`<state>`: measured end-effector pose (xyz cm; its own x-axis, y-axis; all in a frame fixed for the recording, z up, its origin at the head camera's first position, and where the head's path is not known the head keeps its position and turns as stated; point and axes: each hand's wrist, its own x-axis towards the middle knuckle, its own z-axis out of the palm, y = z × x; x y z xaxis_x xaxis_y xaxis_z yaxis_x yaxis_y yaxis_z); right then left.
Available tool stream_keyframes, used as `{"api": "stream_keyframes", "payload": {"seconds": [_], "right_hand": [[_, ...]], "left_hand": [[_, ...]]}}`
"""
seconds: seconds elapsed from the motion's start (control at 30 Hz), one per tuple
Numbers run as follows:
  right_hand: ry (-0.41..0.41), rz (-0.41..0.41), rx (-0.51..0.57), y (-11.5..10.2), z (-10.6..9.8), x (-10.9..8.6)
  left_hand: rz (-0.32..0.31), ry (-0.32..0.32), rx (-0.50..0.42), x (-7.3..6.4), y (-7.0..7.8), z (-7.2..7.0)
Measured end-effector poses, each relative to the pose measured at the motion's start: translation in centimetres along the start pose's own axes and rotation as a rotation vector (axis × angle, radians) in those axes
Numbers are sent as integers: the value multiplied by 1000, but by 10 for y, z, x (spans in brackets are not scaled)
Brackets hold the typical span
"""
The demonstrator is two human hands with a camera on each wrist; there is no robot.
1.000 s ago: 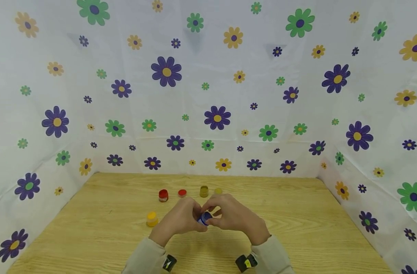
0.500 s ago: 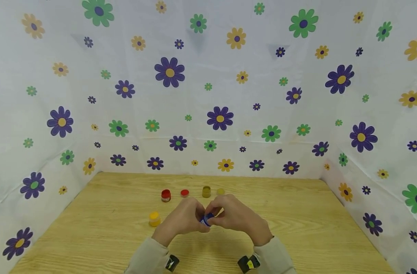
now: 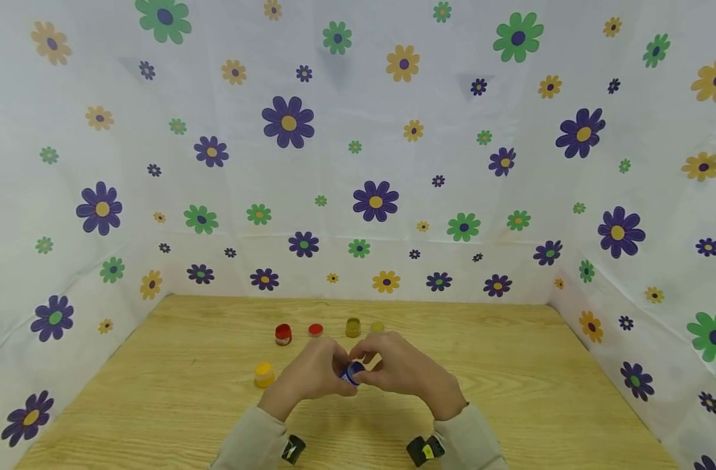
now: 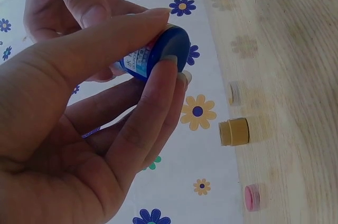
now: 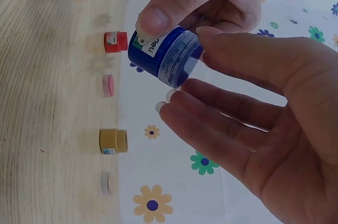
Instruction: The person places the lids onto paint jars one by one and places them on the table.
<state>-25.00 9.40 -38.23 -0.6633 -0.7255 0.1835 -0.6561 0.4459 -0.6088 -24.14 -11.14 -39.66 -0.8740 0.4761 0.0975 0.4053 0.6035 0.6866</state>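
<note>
Left hand [image 3: 313, 372]: grips the body of a blue jar [image 5: 148, 60], thumb laid along its side, fingers round its base.
Right hand [image 3: 410, 369]: pinches, with thumb and fingertips, the clear ribbed lid [image 5: 177, 60] seated on the jar's mouth; palm turned toward the jar.
Blue jar: one, tilted, raised above the table [image 3: 510, 372] between both hands; white label [image 5: 153, 46] printed "deli" in dark letters.
Sleeves: two, pale, one on each forearm; left sleeve [image 3: 249, 434], right sleeve [image 3: 469, 434]. A dark wrist strap below each hand; left strap [image 3: 294, 450], right strap [image 3: 425, 450].
Yellow jar [image 3: 264, 375]: one, upright, capped, on the table just beyond the left wrist, to the person's left.
Red jar [image 3: 283, 335]: one, upright, uncapped, farther back than the yellow jar.
Red lid [image 3: 315, 330]: one, lying flat, near the red jar, to its right.
Ochre jar [image 3: 352, 328]: one, upright, uncapped, behind the hands.
Pale yellowish lid [image 3: 377, 327]: one, beside the ochre jar, to its right.
Table surface: light wood grain.
Backdrop [image 3: 334, 170]: white cloth on three sides, printed with purple, green and orange flowers.
</note>
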Motion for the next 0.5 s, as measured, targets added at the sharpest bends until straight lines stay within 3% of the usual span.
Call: {"api": "stream_keyframes", "payload": {"seconds": [0.5], "right_hand": [[-12,-52,-1,-2,1,0]], "left_hand": [[21,-1,-10,-1,1,-1]]}}
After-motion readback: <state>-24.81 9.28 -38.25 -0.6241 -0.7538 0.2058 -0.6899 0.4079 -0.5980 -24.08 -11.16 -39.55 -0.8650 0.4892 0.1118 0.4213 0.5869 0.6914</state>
